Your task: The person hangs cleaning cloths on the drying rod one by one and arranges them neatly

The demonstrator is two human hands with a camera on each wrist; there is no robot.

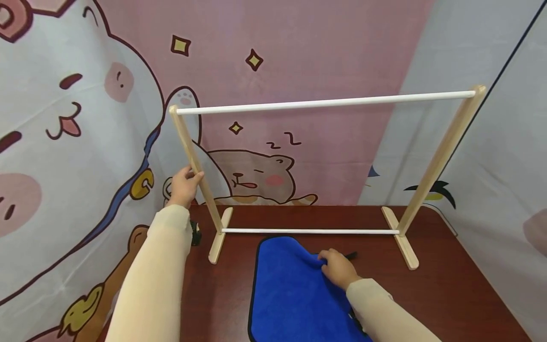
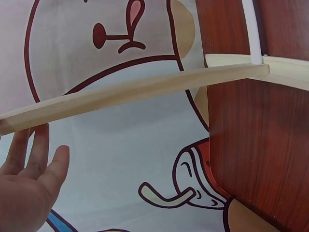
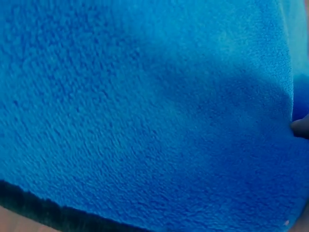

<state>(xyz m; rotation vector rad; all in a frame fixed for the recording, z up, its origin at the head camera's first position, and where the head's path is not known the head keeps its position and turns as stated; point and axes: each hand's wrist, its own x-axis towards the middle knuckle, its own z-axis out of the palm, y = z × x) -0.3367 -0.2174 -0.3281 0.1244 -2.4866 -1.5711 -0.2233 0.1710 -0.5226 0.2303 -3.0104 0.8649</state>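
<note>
A wooden rack with two white rods stands on the table, its left post [image 1: 208, 192] leaning slightly. My left hand [image 1: 184, 186] holds this post partway up, thumb and fingertips at the wood. From the left wrist view, fingers of that hand [image 2: 34, 179] reach the underside of the post [image 2: 120, 94], and one finger stays apart from it. Below the lower rod [image 1: 307, 231] lies a blue plush towel [image 1: 290, 289] with black edging. My right hand [image 1: 339, 268] pinches its right side, lifting a fold. Towel pile [image 3: 145, 111] fills most of the right wrist view.
The upper rod [image 1: 325, 102] spans both posts. The right post [image 1: 442, 156] has a wooden foot [image 1: 400, 238] on the dark red-brown table [image 1: 453, 285]. Behind hangs a cartoon-printed cloth [image 1: 325, 52], which also covers the left side. A small dark object [image 1: 195, 233] shows beside the left sleeve.
</note>
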